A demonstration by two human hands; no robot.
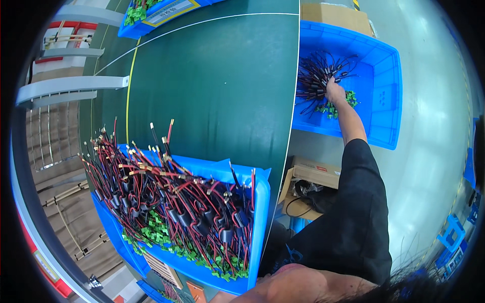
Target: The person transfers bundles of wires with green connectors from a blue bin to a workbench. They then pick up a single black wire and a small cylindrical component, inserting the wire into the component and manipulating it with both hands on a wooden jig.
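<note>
My right hand point(335, 93) reaches down into a blue bin point(386, 96) at the right, the arm in a black short sleeve. Its fingers are closed on a bundle of black-and-red cables point(316, 81) with black cylinders on them. Wires fan out beyond the fingers, and small green connectors point(348, 99) lie beside the wrist. The exact finger grip is partly hidden. My left hand is out of sight; only some bare skin shows at the lower edge. Nearer, another blue bin point(260, 202) is packed with upright red-and-black cables point(187, 197), green connectors point(156, 230) at their lower ends.
A green table point(212, 91) spans the middle, its right edge beside the right-hand bin. One more blue bin point(134, 30) with green connectors stands at the far left. Below the table edge sits an open cardboard box point(316, 174). Grey metal arms point(76, 88) jut over the table's left side.
</note>
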